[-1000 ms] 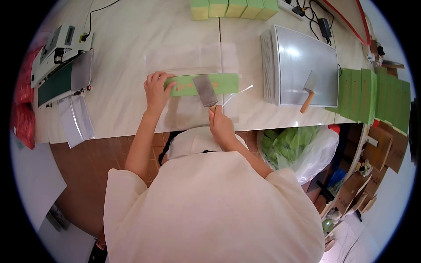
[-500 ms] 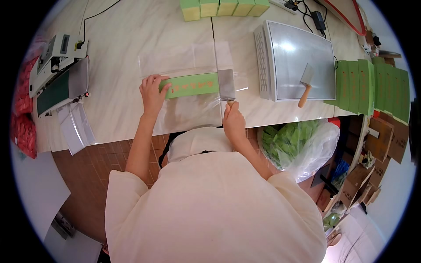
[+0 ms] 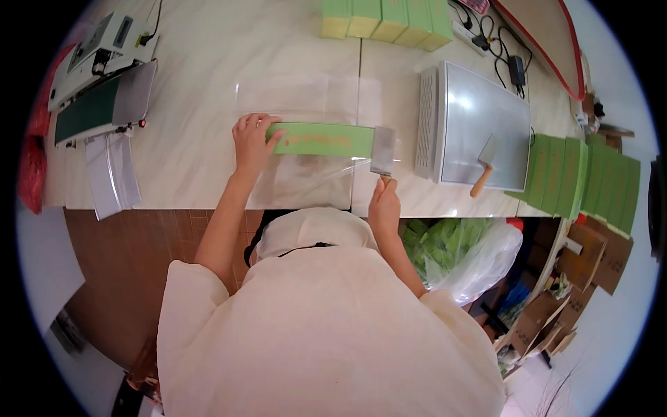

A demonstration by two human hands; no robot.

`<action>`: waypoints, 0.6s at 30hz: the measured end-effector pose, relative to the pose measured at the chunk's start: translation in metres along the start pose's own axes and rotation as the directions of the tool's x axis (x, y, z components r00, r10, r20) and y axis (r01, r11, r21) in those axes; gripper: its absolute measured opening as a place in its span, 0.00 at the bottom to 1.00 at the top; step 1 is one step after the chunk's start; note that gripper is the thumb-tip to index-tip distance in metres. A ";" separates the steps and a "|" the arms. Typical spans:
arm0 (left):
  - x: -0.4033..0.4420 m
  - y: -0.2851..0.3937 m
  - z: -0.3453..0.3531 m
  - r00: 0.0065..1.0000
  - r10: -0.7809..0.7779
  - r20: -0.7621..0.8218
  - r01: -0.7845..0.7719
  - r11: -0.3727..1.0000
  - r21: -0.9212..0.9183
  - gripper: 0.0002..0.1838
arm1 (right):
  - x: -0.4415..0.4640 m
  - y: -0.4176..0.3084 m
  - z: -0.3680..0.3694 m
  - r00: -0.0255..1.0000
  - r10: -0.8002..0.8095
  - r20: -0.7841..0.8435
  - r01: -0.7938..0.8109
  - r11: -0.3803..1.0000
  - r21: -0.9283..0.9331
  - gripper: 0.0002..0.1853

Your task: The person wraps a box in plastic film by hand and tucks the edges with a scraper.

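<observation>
A long green box (image 3: 323, 140) with reddish lettering lies on a clear plastic sheet (image 3: 306, 174) on the table. My left hand (image 3: 253, 140) grips its left end, thumb on the near side and fingers over the far edge. Closed around the wooden handle of a scraper (image 3: 383, 149), my right hand (image 3: 384, 207) sits near the table's front edge. The scraper's wide metal blade is against or right beside the box's right end; I cannot tell whether they touch.
At right stands a silver metal box (image 3: 479, 104) with a second scraper (image 3: 484, 167) on top. Green boxes (image 3: 552, 174) are stacked beyond it, and more green boxes (image 3: 389, 22) stand at the back. A machine (image 3: 104, 83) occupies the left. Below the table is a plastic bag (image 3: 472, 267).
The camera view has turned, so the table items appear shifted. Both hands keep their holds, and the scraper stays at the box's right end, its blade now looking narrower.
</observation>
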State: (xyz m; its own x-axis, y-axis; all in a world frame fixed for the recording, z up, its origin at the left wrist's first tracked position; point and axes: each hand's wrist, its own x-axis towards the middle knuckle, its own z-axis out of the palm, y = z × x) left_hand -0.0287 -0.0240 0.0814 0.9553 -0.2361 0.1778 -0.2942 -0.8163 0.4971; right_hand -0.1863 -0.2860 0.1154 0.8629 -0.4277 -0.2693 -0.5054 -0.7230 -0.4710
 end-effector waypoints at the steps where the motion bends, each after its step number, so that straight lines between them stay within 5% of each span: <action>1: -0.001 -0.003 -0.001 1.000 -0.021 -0.014 0.021 1.000 0.000 0.14 | -0.001 0.000 -0.005 0.999 0.025 -0.032 -0.024 0.999 0.028 0.15; 4: -0.009 -0.017 -0.006 0.995 -0.081 -0.060 0.083 0.996 0.020 0.15 | -0.005 0.010 -0.015 0.984 -0.036 -0.172 0.054 0.993 0.101 0.15; 7: -0.022 -0.038 -0.010 0.954 -0.275 -0.120 0.272 0.961 -0.045 0.19 | 0.002 0.006 -0.036 0.996 -0.088 0.003 0.085 0.968 0.238 0.14; 9: -0.031 -0.060 -0.004 0.838 -0.544 -0.048 0.470 0.763 -0.445 0.21 | 0.016 -0.013 -0.046 0.958 -0.228 0.176 0.190 0.960 0.207 0.11; 10: -0.032 -0.063 -0.010 0.831 -0.554 -0.049 0.477 0.756 -0.449 0.21 | 0.027 -0.023 -0.047 0.913 -0.321 0.251 0.278 0.941 0.192 0.10; 12: -0.033 -0.068 -0.025 0.750 -0.498 0.435 0.621 0.304 -0.722 0.21 | 0.047 -0.052 -0.041 0.768 -0.547 0.334 0.490 0.837 0.243 0.09; 15: -0.028 -0.065 -0.030 0.717 -0.366 0.593 0.695 0.445 -0.565 0.21 | 0.078 -0.089 -0.022 0.582 -0.698 0.417 0.623 0.713 0.323 0.09; 18: -0.024 -0.061 -0.027 0.726 -0.313 0.612 0.687 0.354 -0.635 0.20 | 0.099 -0.111 -0.009 0.422 -0.745 0.518 0.710 0.626 0.322 0.09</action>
State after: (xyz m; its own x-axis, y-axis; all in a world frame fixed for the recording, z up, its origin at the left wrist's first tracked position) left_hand -0.0345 0.0457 0.0697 0.8032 -0.2383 -0.5460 0.5345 -0.1162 0.8371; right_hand -0.0449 -0.2524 0.1488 0.7436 0.6387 -0.1977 0.2986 -0.5818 -0.7565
